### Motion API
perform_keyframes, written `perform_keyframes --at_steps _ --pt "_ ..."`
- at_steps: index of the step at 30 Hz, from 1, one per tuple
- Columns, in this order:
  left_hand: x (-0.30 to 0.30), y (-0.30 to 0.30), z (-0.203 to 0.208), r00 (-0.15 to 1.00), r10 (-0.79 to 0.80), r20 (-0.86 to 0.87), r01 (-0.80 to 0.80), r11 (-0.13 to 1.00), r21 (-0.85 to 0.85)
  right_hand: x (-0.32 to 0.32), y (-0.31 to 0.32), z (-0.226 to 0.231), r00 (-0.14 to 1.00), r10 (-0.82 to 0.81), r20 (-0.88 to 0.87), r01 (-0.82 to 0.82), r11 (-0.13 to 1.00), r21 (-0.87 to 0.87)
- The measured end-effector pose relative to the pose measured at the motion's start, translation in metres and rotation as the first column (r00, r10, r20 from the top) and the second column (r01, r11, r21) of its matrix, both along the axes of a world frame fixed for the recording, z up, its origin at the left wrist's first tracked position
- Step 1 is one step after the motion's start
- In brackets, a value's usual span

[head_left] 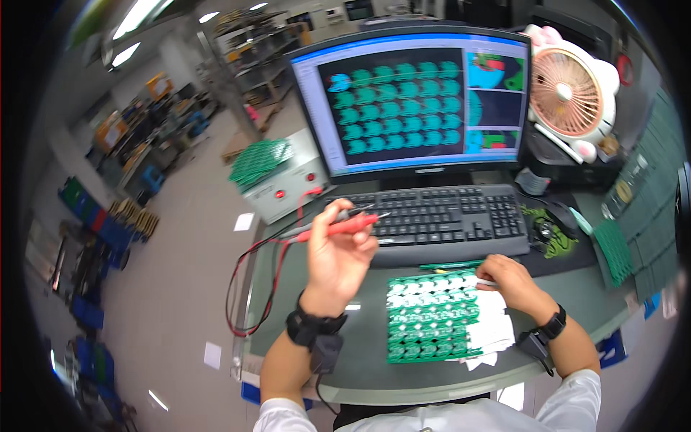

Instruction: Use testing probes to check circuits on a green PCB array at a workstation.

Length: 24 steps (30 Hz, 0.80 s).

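Note:
My left hand (338, 255) is raised over the desk, closed around a red test probe (345, 227) and a black test probe (349, 214). Both metal tips point right, over the keyboard. A green circuit board panel (425, 324) with rows of repeated round-edged boards lies flat in front of me. White paper pieces (493, 327) lie along its right side. At the panel's upper right corner is my right hand (511, 281), fingers pinched together. Something small and whitish shows at its fingertips, too unclear to name. A thin green strip (450, 266) lies just beyond the panel.
A black keyboard (453, 223) stands beyond the panel, below a monitor (403, 108) showing a board layout. Red and black leads (253, 327) loop at the left beside a grey box (284, 191) topped with green boards (260, 160). A fan (566, 92) and a mouse (561, 216) are at right.

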<state>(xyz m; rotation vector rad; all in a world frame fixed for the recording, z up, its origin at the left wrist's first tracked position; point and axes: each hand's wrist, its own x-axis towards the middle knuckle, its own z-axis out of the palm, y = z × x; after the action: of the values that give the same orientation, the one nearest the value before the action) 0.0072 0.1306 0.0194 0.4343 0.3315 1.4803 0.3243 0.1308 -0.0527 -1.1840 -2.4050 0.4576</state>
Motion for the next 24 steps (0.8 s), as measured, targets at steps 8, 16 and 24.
perform_keyframes --at_steps 8,16,24 --pt "-0.003 0.003 -0.029 0.999 0.028 -0.017 -0.030 0.994 -0.107 0.001 0.002 -0.001 0.999 -0.004 -0.034 0.005 1.000 0.003" --pt "-0.002 -0.013 -0.002 0.983 -0.029 0.180 0.041 0.997 -0.067 0.005 -0.049 0.107 0.911 -0.049 -0.410 0.192 0.929 0.317" --pt "0.022 -0.054 0.020 0.930 -0.191 0.314 0.164 0.980 0.109 -0.131 -0.149 0.096 0.872 0.308 0.381 -0.470 0.744 0.476"
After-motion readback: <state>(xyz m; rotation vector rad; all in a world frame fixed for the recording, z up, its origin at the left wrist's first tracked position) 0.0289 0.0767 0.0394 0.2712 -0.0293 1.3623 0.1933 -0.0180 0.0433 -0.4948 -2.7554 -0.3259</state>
